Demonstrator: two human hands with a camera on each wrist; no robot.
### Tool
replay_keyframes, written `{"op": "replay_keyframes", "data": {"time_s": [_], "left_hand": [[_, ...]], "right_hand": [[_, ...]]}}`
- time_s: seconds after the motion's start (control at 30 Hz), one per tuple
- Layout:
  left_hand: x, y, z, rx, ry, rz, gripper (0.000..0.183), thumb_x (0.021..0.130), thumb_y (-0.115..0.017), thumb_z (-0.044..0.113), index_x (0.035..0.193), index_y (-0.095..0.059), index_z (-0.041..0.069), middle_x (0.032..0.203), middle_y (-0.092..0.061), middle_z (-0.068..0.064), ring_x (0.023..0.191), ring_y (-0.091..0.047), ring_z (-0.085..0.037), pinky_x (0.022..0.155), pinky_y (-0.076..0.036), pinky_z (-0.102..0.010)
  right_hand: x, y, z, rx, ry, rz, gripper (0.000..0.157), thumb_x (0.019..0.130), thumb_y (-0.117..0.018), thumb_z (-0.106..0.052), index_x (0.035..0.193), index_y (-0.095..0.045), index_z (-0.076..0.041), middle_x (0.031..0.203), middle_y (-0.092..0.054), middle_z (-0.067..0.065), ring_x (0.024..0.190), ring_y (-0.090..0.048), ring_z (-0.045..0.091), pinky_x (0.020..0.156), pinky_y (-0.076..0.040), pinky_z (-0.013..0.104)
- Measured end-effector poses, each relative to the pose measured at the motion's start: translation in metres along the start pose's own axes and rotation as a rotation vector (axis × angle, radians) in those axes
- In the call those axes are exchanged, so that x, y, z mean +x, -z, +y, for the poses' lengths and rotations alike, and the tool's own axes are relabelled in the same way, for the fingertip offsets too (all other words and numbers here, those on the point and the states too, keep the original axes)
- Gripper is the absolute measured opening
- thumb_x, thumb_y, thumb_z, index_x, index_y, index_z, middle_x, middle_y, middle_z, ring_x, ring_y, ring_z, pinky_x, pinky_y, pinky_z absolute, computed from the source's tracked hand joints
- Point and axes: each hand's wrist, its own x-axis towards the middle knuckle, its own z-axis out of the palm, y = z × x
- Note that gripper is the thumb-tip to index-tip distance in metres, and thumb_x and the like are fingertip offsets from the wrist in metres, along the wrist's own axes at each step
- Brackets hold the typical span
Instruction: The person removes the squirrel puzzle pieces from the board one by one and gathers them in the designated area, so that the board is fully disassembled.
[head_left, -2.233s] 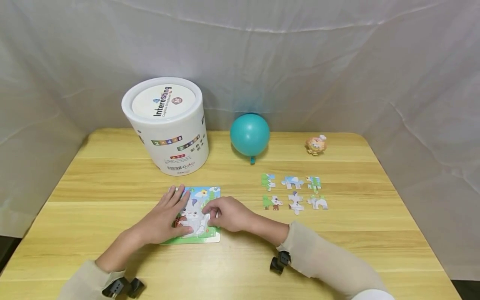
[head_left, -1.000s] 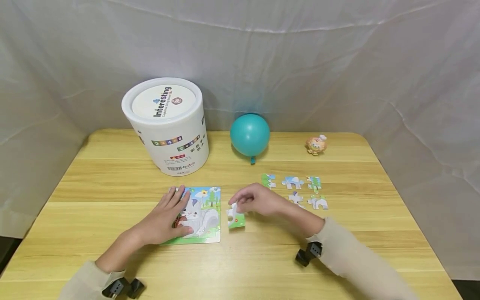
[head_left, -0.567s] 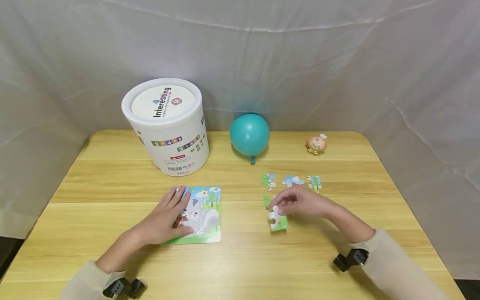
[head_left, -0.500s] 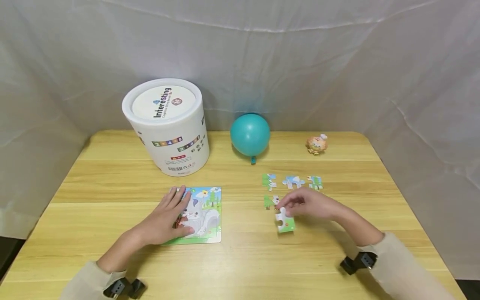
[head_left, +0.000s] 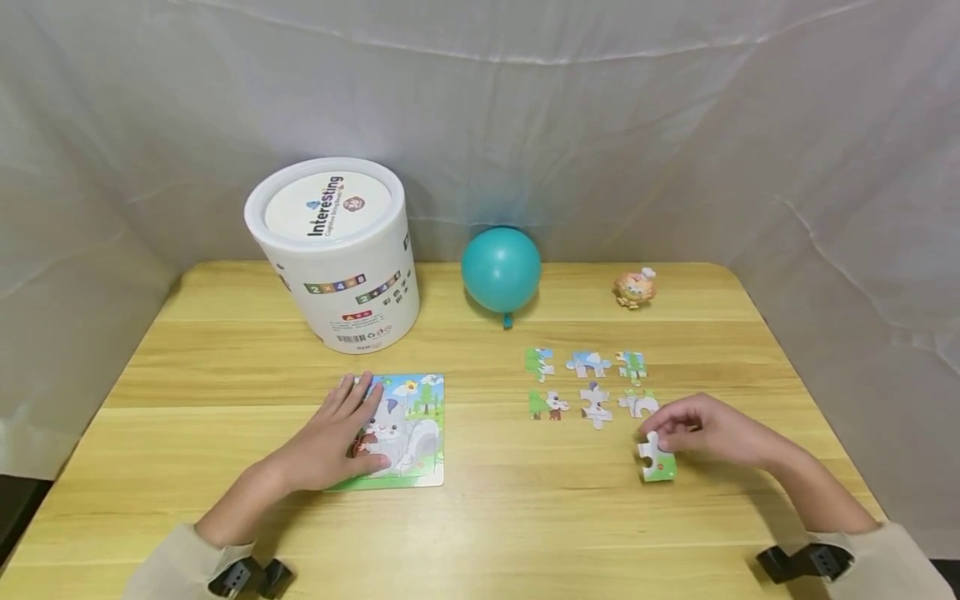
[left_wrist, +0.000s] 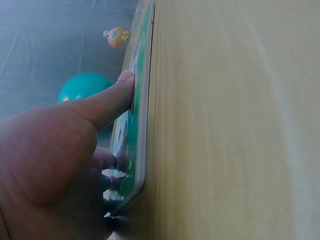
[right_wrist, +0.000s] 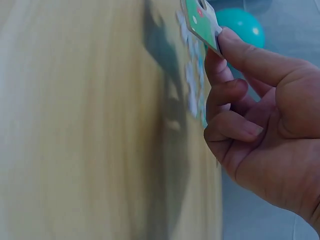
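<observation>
right hand [head_left: 705, 429]: pinching 1 piece [head_left: 663, 463] | left hand [head_left: 322, 437]: spread on 1 puzzle [head_left: 423, 429] | 6 loose pieces [head_left: 596, 406]

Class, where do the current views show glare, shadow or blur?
Head: a small highlight on the teal balloon and a soft sheen on the table; right wrist: a shadow across the table, loose puzzle pieces blurred; left wrist: a pale streak down the table.

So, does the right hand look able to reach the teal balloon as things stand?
Probably: only flat jigsaw pieces lie between the right hand and the teal balloon. It pinches a green-and-white corner piece, though, likely needing release first.
</observation>
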Motion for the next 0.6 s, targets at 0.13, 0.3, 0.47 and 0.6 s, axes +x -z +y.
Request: {"op": "replay_keyframes", "data": {"time_s": [0.13, 0.3, 0.47, 0.6], "left_hand": [[0.000, 0.000, 0.000, 0.000, 0.003, -0.001, 0.100, 0.092, -0.073, 0.047, 0.160, -0.020, -0.003, 0.169, -0.004, -0.023, 0.153, 0.004, -0.047, 0.121, -0.005, -0.062], [0.000, 0.000, 0.001, 0.000, 0.004, -0.002, 0.100, 0.092, -0.073, 0.047, 0.160, -0.020, -0.003, 0.169, -0.004, -0.023, 0.154, 0.004, -0.047, 0.122, -0.005, -0.061], [0.000, 0.000, 0.002, -0.004, -0.009, 0.006, 0.099, 0.092, -0.073, 0.047, 0.160, -0.020, -0.003, 0.168, -0.005, -0.024, 0.153, 0.003, -0.047, 0.122, -0.005, -0.061], [0.000, 0.000, 0.001, -0.006, -0.003, 0.002, 0.100, 0.092, -0.073, 0.046, 0.160, -0.020, -0.003, 0.169, -0.005, -0.023, 0.153, 0.004, -0.047, 0.122, -0.004, -0.060]], "right_hand": [[-0.008, 0.003, 0.012, 0.011, 0.007, 0.011, 0.022, 0.100, -0.064, -0.006, 0.119, -0.072, -0.002, 0.111, -0.073, 0.007, 0.081, -0.059, 0.006, 0.066, -0.052, 0.028], [-0.008, 0.003, 0.019, -0.005, 0.012, 0.042, 0.021, 0.099, -0.064, -0.006, 0.118, -0.072, -0.001, 0.104, -0.073, 0.007, 0.074, -0.055, 0.007, 0.062, -0.049, 0.028], [-0.004, 0.001, 0.021, -0.071, 0.020, 0.088, 0.020, 0.099, -0.065, -0.007, 0.117, -0.073, -0.004, 0.093, -0.069, 0.004, 0.068, -0.050, 0.009, 0.057, -0.045, 0.026], [-0.001, 0.001, 0.021, -0.097, 0.017, 0.119, 0.021, 0.099, -0.066, -0.008, 0.118, -0.073, -0.005, 0.090, -0.067, 0.004, 0.065, -0.049, 0.011, 0.055, -0.044, 0.026]]}}
